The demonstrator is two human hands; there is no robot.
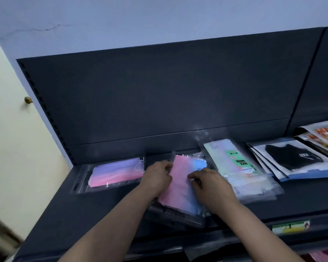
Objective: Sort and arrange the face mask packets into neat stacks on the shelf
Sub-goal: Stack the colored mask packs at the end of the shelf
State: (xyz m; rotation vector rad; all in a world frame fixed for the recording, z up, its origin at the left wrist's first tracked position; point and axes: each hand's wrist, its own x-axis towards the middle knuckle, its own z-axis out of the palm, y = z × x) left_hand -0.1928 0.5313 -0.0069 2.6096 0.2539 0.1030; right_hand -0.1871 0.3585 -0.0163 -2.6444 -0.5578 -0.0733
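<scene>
Both hands grasp a clear packet of pink-and-blue masks on the dark shelf: left hand at its nine o'clock edge, right hand at three o'clock. A purple-pink packet lies at nine o'clock.

left hand + right hand | gripping pink-blue packet | dark shelf

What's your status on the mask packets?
Left hand and right hand both on pink-blue packet. Purple packet left, green packet right. Nothing blocking.
</scene>
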